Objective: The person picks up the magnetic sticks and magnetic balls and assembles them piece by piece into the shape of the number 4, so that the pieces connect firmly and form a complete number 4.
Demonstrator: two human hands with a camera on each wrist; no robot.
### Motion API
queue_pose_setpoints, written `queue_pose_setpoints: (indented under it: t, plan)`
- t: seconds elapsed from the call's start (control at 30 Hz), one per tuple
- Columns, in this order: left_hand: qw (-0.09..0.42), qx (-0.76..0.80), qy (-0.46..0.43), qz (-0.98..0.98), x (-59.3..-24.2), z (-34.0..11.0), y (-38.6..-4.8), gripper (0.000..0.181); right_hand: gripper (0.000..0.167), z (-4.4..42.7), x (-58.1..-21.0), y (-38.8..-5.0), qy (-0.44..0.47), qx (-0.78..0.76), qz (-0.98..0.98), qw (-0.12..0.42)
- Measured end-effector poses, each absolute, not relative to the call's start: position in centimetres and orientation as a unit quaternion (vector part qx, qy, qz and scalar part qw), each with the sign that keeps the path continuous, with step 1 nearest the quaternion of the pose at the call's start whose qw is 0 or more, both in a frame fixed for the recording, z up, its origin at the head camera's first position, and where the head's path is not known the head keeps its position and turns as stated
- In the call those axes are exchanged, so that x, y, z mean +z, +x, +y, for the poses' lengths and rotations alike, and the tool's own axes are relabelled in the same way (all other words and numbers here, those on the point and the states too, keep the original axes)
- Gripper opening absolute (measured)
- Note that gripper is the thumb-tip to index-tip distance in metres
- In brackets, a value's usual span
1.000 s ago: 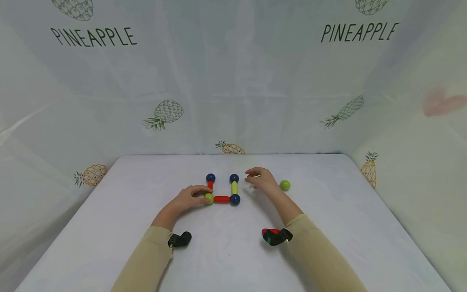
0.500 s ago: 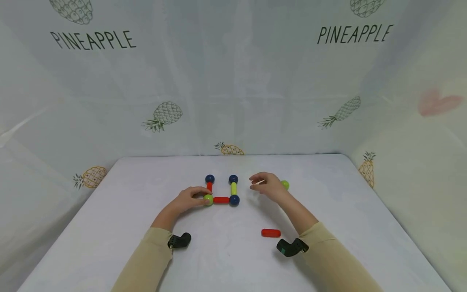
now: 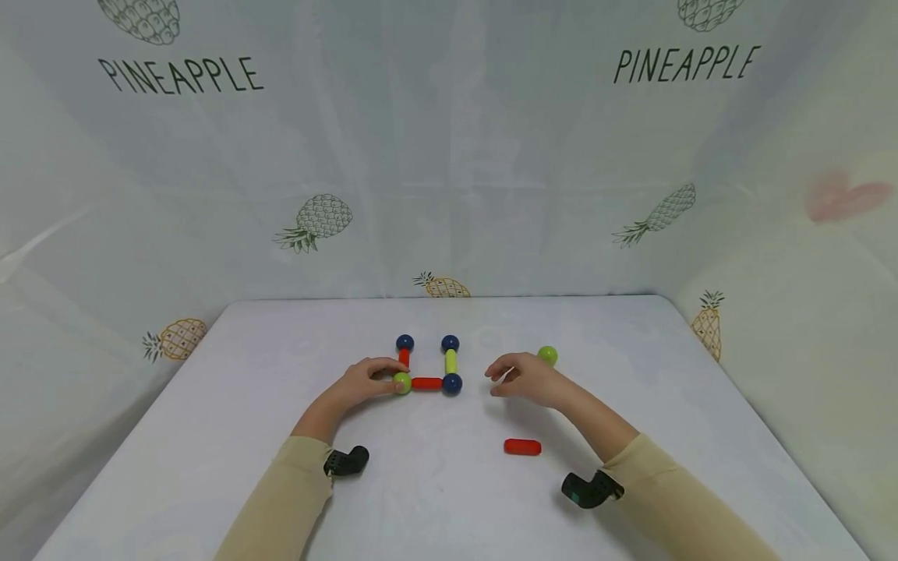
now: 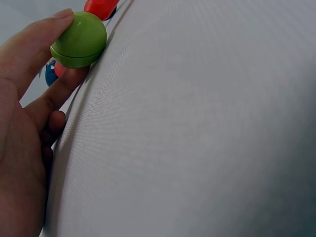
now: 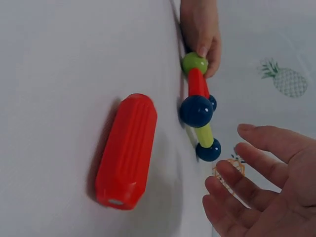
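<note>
My left hand (image 3: 359, 383) pinches a green ball (image 4: 81, 37) between thumb and finger. That ball is one corner of a U-shaped build of magnetic rods and balls on the table. A red rod (image 3: 426, 383) joins it to a dark blue corner ball (image 3: 452, 384). From there a yellow-green rod (image 3: 451, 361) runs back to a second blue ball (image 3: 450, 343). Another red rod (image 3: 404, 357) leads from the green ball to a third blue ball (image 3: 404, 343). My right hand (image 3: 529, 380), fingers spread and holding nothing, hovers right of the build.
A loose red rod (image 3: 522, 447) lies nearer than my right hand. Just behind that hand sits a loose green ball (image 3: 548, 354), partly covered by it. The white table (image 3: 295, 327) ends at a pineapple-print cloth (image 3: 449, 171) hanging behind.
My right hand has moved nearer and a little to the right, away from the build's far end, and its wrist camera uncovers the loose red rod. The left hand keeps its pinch.
</note>
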State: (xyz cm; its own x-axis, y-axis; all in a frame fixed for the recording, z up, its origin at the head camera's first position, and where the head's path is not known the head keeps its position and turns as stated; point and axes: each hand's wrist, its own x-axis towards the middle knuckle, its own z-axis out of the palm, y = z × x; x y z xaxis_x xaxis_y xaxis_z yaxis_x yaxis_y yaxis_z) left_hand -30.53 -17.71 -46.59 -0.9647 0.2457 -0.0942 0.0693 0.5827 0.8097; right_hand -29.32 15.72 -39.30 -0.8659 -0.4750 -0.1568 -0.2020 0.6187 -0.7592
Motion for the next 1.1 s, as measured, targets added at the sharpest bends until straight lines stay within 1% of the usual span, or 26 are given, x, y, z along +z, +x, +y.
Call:
queue_pose_setpoints:
  t: [0.2,0.4,0.6,0.73,1.1]
  plan:
    - [0.1,0.448,0.087,0.884,-46.6,-17.7,-30.5,0.031,0.027,16.2,-39.5,-29.0,-0.202,-0.374,0.885,0.191]
    - [0.103,0.449,0.091,0.883,-46.5,-17.8,-30.5,0.031,0.027,16.7,-39.8,-28.7,-0.233,-0.351,0.874,0.24]
    - [0.103,0.449,0.093,0.883,-46.4,-17.7,-30.5,0.03,0.02,16.9,-39.7,-28.2,-0.261,-0.32,0.867,0.279]
    - [0.102,0.451,0.096,0.881,-46.5,-17.7,-30.6,0.029,0.017,16.9,-39.6,-28.0,-0.274,-0.3,0.865,0.294]
    - [0.1,0.448,0.106,0.882,-46.7,-17.8,-30.7,0.028,0.018,16.6,-39.4,-27.6,-0.277,-0.27,0.86,0.331]
